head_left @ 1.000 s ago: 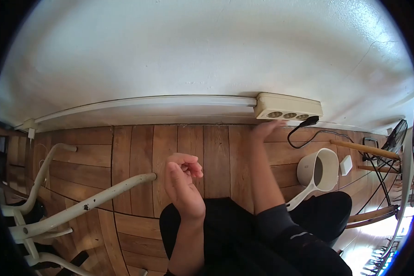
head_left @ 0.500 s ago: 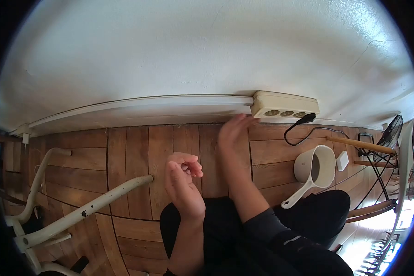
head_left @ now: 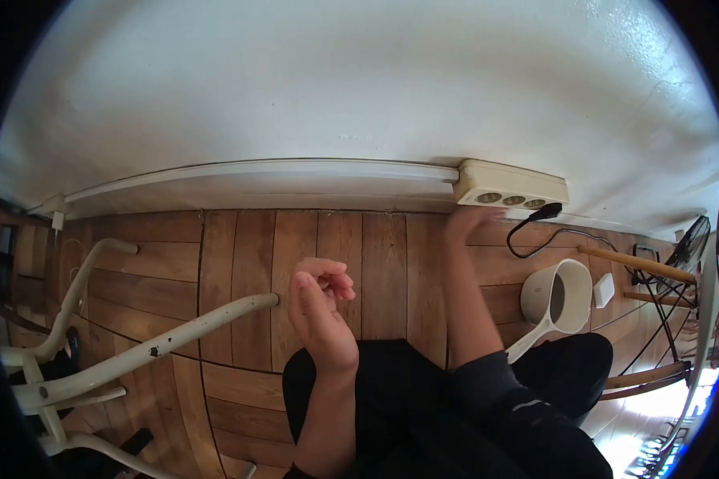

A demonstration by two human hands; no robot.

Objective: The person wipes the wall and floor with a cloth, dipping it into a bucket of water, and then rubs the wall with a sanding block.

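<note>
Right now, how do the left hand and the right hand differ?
Pose: the left hand is raised over the lap with its fingers loosely curled, while the right hand is stretched out flat toward the wall.
Contact: the left hand touches nothing. The right hand's fingertips reach the power strip, but blur hides whether they touch it.
Sharpness: the left hand is crisp and the right hand is smeared.
Shared: neither hand visibly holds anything.

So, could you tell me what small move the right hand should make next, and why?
Probably shift the right hand slightly right to the black plug: it lies unplugged on the floor beside the power strip, whose three sockets look free.
</note>
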